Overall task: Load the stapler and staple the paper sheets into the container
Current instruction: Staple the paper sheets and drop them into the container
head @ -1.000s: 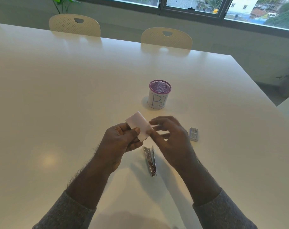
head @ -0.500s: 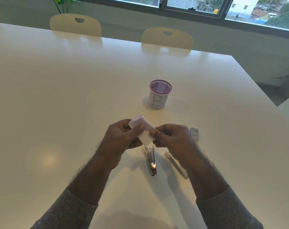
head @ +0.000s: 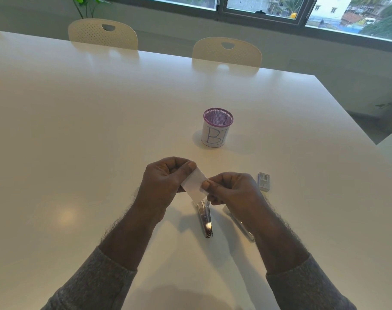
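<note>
A small white folded stack of paper sheets (head: 195, 184) is held above the table between both hands. My left hand (head: 163, 186) pinches its upper left end. My right hand (head: 232, 191) pinches its lower right end with thumb and fingers. Below the paper a metal stapler (head: 205, 220) lies on the white table (head: 101, 130), pointing toward me. A second thin metal strip (head: 242, 227) lies just right of it, partly hidden under my right wrist. A small staple box (head: 264, 181) lies to the right. The purple mesh container (head: 217, 128), wrapped in paper marked "B", stands beyond my hands.
Two cream chairs (head: 103, 33) (head: 227, 51) stand at the table's far edge. The table's right edge (head: 347, 113) runs diagonally, with floor beyond it. A plant (head: 83, 5) and windows are at the back.
My right hand closed onto the paper's right end, so both hands now pinch it. The paper dropped slightly and the metal strip beside the stapler came into sight.
</note>
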Motion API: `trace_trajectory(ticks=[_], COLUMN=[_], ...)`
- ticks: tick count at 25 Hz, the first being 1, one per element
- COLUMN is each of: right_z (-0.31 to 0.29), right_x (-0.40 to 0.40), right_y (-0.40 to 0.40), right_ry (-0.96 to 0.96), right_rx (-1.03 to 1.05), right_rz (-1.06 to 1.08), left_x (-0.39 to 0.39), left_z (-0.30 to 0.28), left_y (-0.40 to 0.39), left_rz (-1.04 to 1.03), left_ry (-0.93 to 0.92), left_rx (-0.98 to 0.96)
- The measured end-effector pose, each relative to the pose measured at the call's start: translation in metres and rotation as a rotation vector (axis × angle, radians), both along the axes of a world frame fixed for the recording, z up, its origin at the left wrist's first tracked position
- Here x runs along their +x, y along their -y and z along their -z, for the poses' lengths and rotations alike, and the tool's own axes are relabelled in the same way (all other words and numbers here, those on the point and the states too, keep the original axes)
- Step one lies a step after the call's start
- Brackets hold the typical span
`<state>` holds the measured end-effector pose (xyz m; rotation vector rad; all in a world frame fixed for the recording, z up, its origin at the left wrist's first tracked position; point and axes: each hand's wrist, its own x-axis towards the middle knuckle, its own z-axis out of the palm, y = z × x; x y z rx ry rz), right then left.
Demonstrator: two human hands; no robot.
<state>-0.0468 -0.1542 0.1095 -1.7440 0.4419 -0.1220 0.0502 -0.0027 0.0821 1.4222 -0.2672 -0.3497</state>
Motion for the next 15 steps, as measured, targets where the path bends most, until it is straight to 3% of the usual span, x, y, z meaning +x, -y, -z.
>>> trace_trajectory(ticks=[4,7,8,12,15], right_z=[0.006,0.013,0.016,0.035,0.044], right_x=[0.000,-0.002,-0.003,-0.014,-0.017], right_y=[-0.002,-0.002,-0.003,-0.026,-0.042], right_ry=[0.087,0.063,0.023,-0.220,-0.225], right_rx=[0.021,-0.013,-0.111,-0.886,-1.004], right_rz=[0.091,0.127,0.107,-0.073,-0.095], left_x=[-0.010,-0.016,-0.014,0.005,0.006], left_z=[0.006,0.011,0.011,0.010,0.012], left_y=[0.001,-0.003,-0.006,-0.022,-0.026], left_rz=[0.058,0.078,0.008,-0.244,-0.252], left_ry=[-0.199,-0.222,-0.208,-0.132,-0.090], left_rx=[-0.151,-0.143,-0.136,-0.090,-0.029])
